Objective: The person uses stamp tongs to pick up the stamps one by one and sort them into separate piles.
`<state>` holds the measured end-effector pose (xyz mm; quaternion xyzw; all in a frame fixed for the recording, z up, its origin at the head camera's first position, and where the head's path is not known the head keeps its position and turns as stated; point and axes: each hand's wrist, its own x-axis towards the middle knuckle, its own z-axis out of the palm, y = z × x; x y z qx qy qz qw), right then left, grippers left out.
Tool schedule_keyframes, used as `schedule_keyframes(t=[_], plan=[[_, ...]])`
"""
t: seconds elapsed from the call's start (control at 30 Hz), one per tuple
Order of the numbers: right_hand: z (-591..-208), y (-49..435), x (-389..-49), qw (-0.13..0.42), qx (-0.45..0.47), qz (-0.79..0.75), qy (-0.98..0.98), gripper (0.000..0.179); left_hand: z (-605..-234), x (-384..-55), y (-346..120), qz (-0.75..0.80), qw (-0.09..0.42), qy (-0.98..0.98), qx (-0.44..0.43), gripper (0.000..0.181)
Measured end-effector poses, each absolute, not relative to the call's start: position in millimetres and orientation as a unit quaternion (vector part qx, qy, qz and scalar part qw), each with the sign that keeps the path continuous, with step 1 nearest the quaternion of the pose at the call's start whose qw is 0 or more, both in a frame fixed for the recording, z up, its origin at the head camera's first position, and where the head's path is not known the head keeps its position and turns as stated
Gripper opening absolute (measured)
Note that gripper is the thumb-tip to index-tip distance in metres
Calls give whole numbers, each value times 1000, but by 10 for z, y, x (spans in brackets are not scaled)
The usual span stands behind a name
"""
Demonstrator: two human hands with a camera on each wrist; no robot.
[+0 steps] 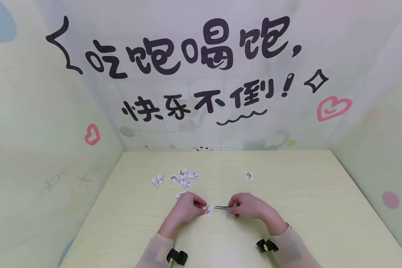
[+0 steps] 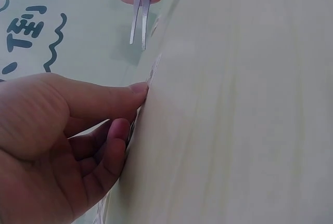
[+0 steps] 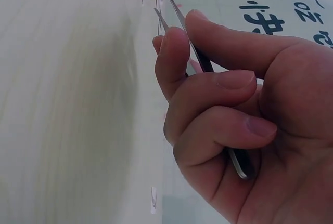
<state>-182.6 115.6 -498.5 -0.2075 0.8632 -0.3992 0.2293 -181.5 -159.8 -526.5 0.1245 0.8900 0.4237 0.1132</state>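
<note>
Low over the table, my left hand [image 1: 188, 207] pinches the edge of a small white card with a reddish print [image 1: 207, 210] between thumb and fingers. The left wrist view shows this card [image 2: 154, 69] almost edge-on, so its print cannot be made out there. My right hand [image 1: 251, 206] grips metal tweezers [image 1: 221, 207], fingers curled round them. Their slightly parted tips point at the card from the right, with a small gap between. In the right wrist view the handle end of the tweezers [image 3: 240, 164] shows below the curled fingers of my right hand [image 3: 223, 99].
Several similar small cards [image 1: 183, 173] lie loosely overlapping behind my left hand, with a few more [image 1: 159, 180] to their left. Partly hidden by that hand is another card [image 1: 179, 195]. A single card [image 1: 248, 175] lies farther back on the pale table [image 1: 305, 193]. Printed walls enclose it.
</note>
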Motion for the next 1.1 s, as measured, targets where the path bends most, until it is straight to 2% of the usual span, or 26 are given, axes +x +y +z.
schedule_keyframes(t=[1.1], plan=[[-5058, 924, -1752, 228, -196, -431, 851, 16, -5282, -1819, -1603, 435, 116, 885, 116, 19]])
